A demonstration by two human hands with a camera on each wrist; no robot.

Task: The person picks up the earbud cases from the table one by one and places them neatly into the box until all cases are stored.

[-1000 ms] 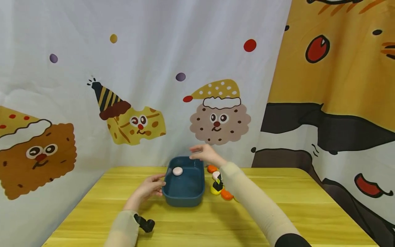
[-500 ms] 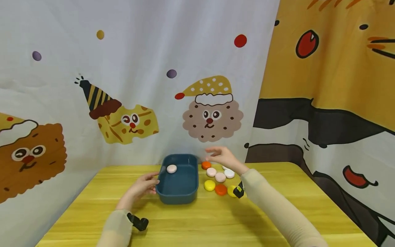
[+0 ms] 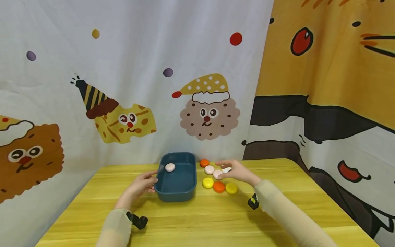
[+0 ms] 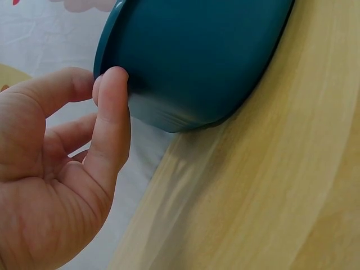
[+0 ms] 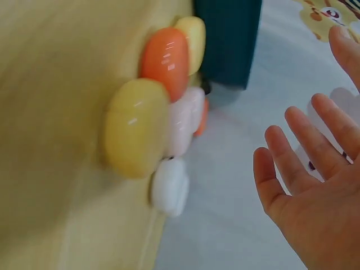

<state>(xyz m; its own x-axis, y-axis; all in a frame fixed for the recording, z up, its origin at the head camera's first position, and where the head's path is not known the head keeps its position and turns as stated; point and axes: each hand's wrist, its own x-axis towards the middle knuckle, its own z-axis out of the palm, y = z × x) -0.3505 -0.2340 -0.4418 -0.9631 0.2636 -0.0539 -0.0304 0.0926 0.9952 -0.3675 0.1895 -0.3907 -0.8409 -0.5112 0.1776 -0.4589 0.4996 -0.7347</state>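
A dark teal box (image 3: pixel 176 197) stands on the table with one pale pink round piece (image 3: pixel 170 167) inside. My left hand (image 3: pixel 140 185) touches the box's left side, thumb and index fingertip at its rim in the left wrist view. To the right of the box, my right hand (image 3: pixel 236 172) reaches over a group of glossy, rounded discs. Its fingers are spread, with the thumb tip overlapping a pink disc (image 3: pixel 216 174) in the head view. Partly behind this hand is a white disc (image 3: pixel 226 169); in the right wrist view the palm (image 5: pixel 320 219) shows nothing in it.
Around the right hand lie another pink disc (image 3: pixel 209 169), an orange disc (image 3: pixel 204 163) at the back, and a front row of yellow (image 3: pixel 207 183), orange (image 3: pixel 219 187) and yellow (image 3: pixel 231 188) discs. A printed curtain (image 3: pixel 139 68) hangs behind the wooden table (image 3: pixel 172 223).
My right hand has moved from above the box's back right corner rightward and down to the discs. The left hand stays at the box. The head view has shifted slightly right.
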